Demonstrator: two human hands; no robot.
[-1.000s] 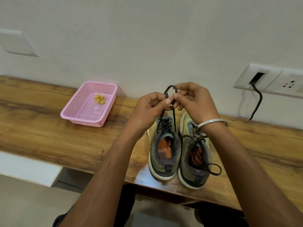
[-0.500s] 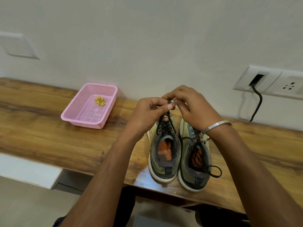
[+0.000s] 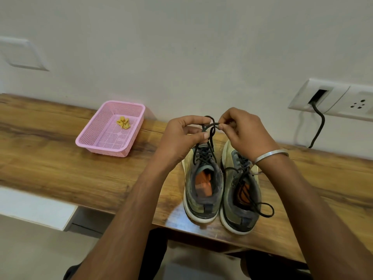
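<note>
Pulled apart since a moment ago, the left hand (image 3: pixel 181 136) and right hand (image 3: pixel 246 132) each pinch the black cord shoelace (image 3: pixel 211 126), crossed in a loop above the left-hand grey-olive sneaker (image 3: pixel 203 184) on the brown wooden table (image 3: pixel 60 168); a pink plastic mesh basket (image 3: pixel 109 152) sits farther back.

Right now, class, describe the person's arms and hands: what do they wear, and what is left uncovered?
Both forearms are bare, no sleeves showing. The left hand wears nothing visible. The right hand has a plain silver bangle at its wrist. No gloves or watch.
</note>
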